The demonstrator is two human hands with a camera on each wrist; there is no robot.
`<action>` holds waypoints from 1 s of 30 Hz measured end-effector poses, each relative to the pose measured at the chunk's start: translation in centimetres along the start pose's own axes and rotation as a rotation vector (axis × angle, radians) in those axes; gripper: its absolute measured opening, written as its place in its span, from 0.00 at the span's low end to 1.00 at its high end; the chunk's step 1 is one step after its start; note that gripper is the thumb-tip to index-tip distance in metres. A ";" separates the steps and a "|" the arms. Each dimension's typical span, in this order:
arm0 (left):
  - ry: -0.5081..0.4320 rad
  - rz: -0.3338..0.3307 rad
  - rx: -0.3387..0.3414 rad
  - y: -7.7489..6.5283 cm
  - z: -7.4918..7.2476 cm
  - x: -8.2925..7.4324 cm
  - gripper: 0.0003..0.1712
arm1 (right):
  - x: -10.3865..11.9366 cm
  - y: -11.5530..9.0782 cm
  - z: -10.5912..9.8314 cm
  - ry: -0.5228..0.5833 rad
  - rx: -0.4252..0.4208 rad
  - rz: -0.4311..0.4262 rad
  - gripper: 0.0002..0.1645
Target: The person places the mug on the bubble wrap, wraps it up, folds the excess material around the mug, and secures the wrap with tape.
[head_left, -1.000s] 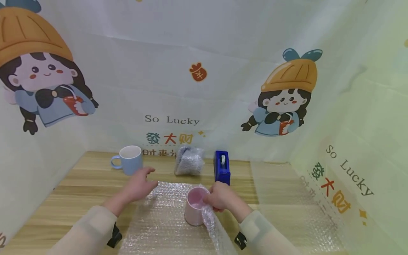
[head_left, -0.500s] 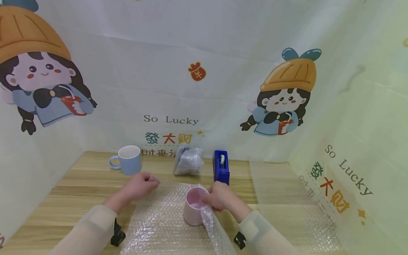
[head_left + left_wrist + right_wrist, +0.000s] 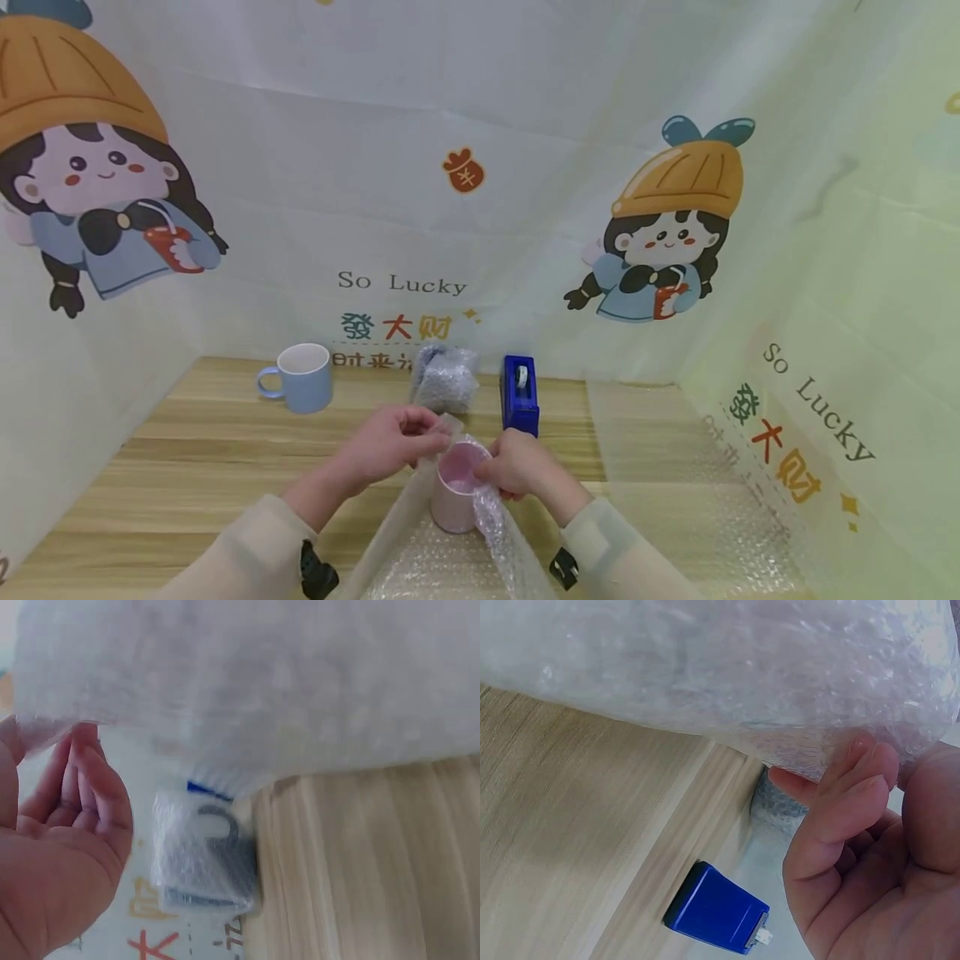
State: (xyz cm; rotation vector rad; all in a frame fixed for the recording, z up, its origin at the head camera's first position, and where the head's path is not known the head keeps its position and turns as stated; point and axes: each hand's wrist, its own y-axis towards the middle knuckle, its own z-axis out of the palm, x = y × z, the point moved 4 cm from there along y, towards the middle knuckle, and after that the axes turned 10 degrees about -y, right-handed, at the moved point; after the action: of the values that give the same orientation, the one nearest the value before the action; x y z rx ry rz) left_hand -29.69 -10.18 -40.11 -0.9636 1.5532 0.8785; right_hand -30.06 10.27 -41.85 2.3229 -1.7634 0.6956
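Observation:
A pink cup (image 3: pixel 453 500) stands upright on a sheet of bubble wrap (image 3: pixel 427 558), its inside visible from above. My left hand (image 3: pixel 393 442) pinches one edge of the wrap, lifted up beside the cup's left rim. In the left wrist view that raised wrap (image 3: pixel 262 682) hangs blurred from the fingertips. At the cup's right side my right hand (image 3: pixel 517 462) grips the other folded edge of the wrap against the rim. The right wrist view shows the curled fingers (image 3: pixel 847 802) under the wrap (image 3: pixel 705 667). The cup's handle is not visible.
A light blue mug (image 3: pixel 307 387) stands at the back left. Behind the pink cup sits a bubble-wrapped bundle (image 3: pixel 447 379), with a blue tape dispenser (image 3: pixel 519 396) to its right. Another bubble wrap sheet (image 3: pixel 675 467) lies at the right. Printed cloth (image 3: pixel 525 250) walls the wooden table.
My left hand took hold of the wrap's left far corner and carried it rightward, up to the cup's rim. My right hand has stayed at the cup, holding its edge.

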 end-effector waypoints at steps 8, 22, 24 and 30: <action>0.305 0.163 0.173 -0.2 2.5 -0.4 0.11 | 0.3 0.3 -0.1 -0.049 -0.023 -0.020 0.14; 0.772 0.494 0.223 0.4 2.7 -0.8 0.06 | -0.1 0.2 0.1 -0.029 -0.025 -0.030 0.17; 0.780 0.446 0.251 0.1 2.6 -0.6 0.11 | -0.1 0.2 0.1 -0.013 -0.011 -0.034 0.19; 0.882 0.315 0.348 -0.5 2.5 0.1 0.27 | -0.2 0.0 0.2 0.032 0.029 -0.042 0.21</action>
State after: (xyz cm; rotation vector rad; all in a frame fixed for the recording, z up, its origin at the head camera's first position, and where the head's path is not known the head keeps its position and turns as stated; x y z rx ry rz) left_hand -28.30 -8.16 -40.66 -0.9033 2.5611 0.3454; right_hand -30.01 10.35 -42.12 2.3464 -1.6965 0.7520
